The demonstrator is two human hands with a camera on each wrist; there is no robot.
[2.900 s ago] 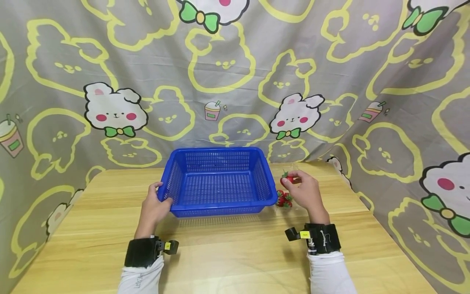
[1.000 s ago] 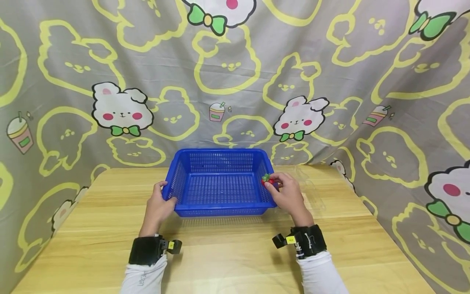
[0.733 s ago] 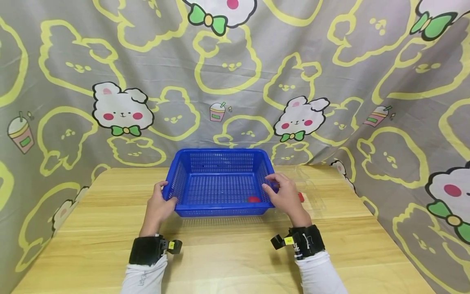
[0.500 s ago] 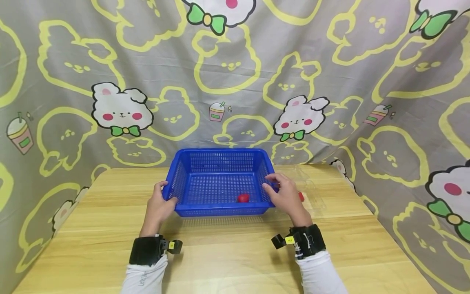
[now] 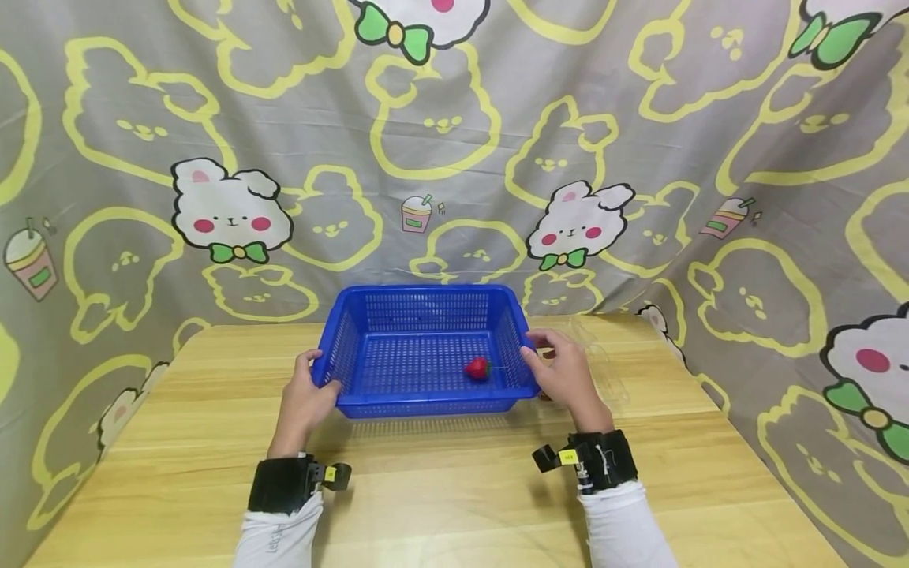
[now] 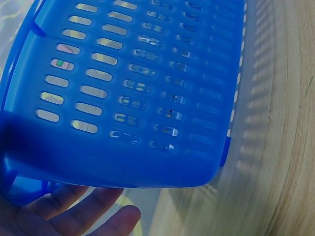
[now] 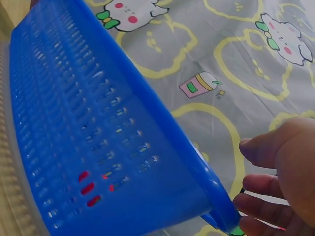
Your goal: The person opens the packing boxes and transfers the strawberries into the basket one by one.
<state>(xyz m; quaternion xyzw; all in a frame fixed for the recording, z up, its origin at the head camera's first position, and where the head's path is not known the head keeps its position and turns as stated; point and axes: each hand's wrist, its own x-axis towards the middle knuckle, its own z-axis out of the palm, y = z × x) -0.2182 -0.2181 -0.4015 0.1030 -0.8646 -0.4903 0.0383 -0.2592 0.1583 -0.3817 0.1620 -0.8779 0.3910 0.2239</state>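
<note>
A blue perforated plastic basket (image 5: 426, 405) stands on the wooden table, tilted-looking in both wrist views. My left hand (image 5: 308, 405) grips its left rim, thumb on the near side; the left wrist view has the fingers (image 6: 120, 221) at the basket's end. One red strawberry (image 5: 478, 368) with a green cap lies in the basket toward the right; in the right wrist view its red shows through the slots. My right hand (image 5: 566, 377) is just outside the right rim, thumb and fingers parted, holding nothing. It largely hides what lies behind it on the table.
A clear plastic container (image 5: 607, 377) sits on the table (image 5: 454, 489) right of the basket, partly behind my right hand. A patterned grey curtain (image 5: 454, 142) hangs behind the table and along its sides.
My right hand carried a strawberry left to the basket and let it go inside; the strawberry rolled left, then lay farther back. The hand has since drawn slightly right. My left hand stays on the rim.
</note>
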